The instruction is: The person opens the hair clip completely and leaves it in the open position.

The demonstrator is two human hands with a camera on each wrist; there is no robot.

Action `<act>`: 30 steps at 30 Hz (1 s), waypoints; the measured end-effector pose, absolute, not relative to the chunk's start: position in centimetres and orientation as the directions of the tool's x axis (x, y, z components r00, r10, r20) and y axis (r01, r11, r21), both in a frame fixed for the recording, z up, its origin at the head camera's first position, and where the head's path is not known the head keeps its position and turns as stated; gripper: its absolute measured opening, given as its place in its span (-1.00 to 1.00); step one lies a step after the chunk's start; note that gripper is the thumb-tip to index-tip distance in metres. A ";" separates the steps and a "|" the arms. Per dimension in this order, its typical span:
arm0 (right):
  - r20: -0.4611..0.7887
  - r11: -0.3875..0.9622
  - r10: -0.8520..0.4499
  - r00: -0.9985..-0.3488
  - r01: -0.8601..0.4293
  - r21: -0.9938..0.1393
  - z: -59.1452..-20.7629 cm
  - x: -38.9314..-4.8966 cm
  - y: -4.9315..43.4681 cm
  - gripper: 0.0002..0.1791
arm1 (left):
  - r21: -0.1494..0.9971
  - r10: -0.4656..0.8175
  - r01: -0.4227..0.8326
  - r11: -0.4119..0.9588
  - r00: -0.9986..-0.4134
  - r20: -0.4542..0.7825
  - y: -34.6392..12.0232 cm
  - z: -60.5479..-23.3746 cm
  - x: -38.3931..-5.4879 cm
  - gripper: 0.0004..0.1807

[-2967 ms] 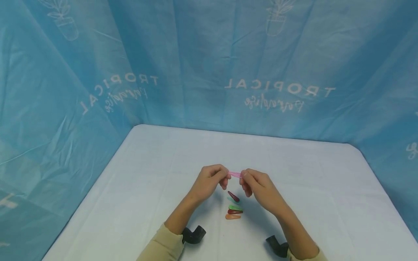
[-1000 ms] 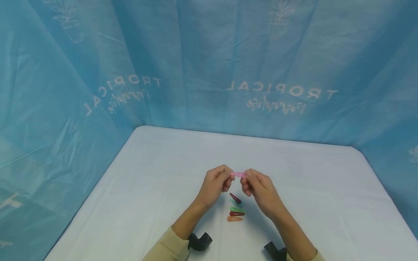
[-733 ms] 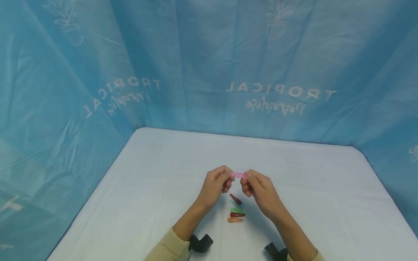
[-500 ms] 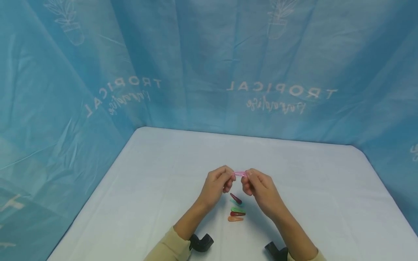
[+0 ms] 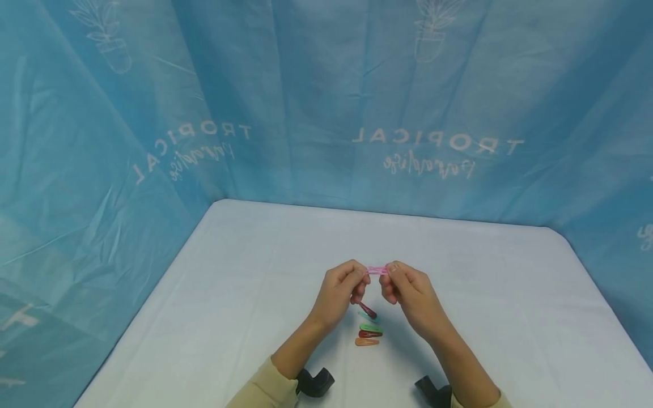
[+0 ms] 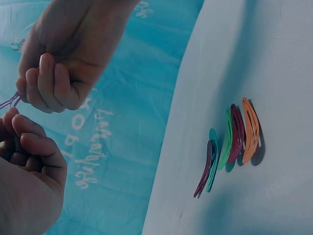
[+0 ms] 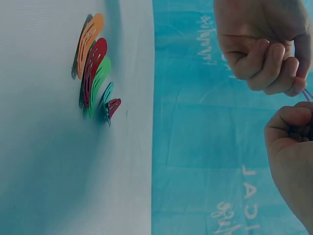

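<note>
A slim pink snap hair clip (image 5: 377,271) is held up above the table, its thin strips spread between my two hands. My left hand (image 5: 339,289) pinches one end between thumb and index finger, while my right hand (image 5: 410,289) pinches the opposite end the same way. Fingertips hide both ends. In the left wrist view, bits of the pink strips (image 6: 10,102) show between the hands. Below, on the table, lie more snap clips: an orange one (image 5: 367,342), a red one (image 5: 370,334), a green one (image 5: 370,327), a teal one (image 6: 212,164) and a dark red one (image 6: 204,169).
A white cloth covers the table (image 5: 245,249), with blue printed curtains (image 5: 306,113) behind and at the sides. Black curved pieces (image 5: 316,383) stick out by the beige sleeves (image 5: 267,385) at both wrists.
Both hands keep their pinch on the pink hair clip and have shifted slightly to the right in the head view. The clips on the table lie as before.
</note>
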State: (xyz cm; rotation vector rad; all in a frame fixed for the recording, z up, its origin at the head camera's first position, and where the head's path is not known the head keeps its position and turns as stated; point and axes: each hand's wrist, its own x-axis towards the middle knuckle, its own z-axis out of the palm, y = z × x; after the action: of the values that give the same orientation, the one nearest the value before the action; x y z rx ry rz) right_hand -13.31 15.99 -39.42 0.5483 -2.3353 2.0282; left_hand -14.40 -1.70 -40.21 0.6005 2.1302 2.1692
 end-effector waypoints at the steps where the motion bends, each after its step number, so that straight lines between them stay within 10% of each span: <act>1: 0.223 0.110 -0.256 -0.941 -0.257 -0.960 -39.4 -13.3 16.0 -0.64 | 0.970 0.296 0.235 -0.055 -0.924 0.241 -1.7 -40.2 -14.4 -0.72; 30: 0.126 0.202 -0.231 -0.965 -0.174 -0.964 -39.4 -13.8 16.5 -0.61 | 0.981 0.340 0.190 -0.036 -0.921 0.190 -2.2 -37.5 -13.6 -0.72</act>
State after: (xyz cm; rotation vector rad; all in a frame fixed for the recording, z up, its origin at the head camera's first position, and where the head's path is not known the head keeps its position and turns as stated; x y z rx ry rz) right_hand -13.80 16.53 -39.39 0.4170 -2.4701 1.9709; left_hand -13.62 -2.17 -37.54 0.5811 2.1028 2.1073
